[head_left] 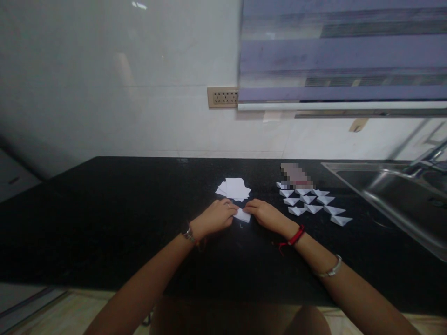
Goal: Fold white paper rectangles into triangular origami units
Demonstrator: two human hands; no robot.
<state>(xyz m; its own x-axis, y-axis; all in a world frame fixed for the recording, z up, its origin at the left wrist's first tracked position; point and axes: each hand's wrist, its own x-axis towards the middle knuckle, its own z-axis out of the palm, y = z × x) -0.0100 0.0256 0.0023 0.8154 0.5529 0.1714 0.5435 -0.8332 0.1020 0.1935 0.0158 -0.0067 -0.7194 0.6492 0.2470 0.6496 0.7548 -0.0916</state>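
Note:
A small piece of white paper [242, 215], folded, lies low over the dark countertop between my two hands. My left hand [217, 216] has its fingers closed on the paper's left edge; a ring and a wrist band show on that arm. On the right edge, my right hand [267, 216] pinches the same paper, its fingertips partly hidden. Just beyond my fingers rests a loose stack of white paper squares [234, 188]. To the right stand several folded white paper pieces [307, 199] in uneven rows, boat-like in shape.
A blurred-out flat object [296, 176] lies behind the folded pieces. At the right a steel sink [349, 190] with a faucet [428, 158] is set into the black countertop [122, 218]. A socket panel [223, 97] and a purple striped blind [342, 56] are on the wall.

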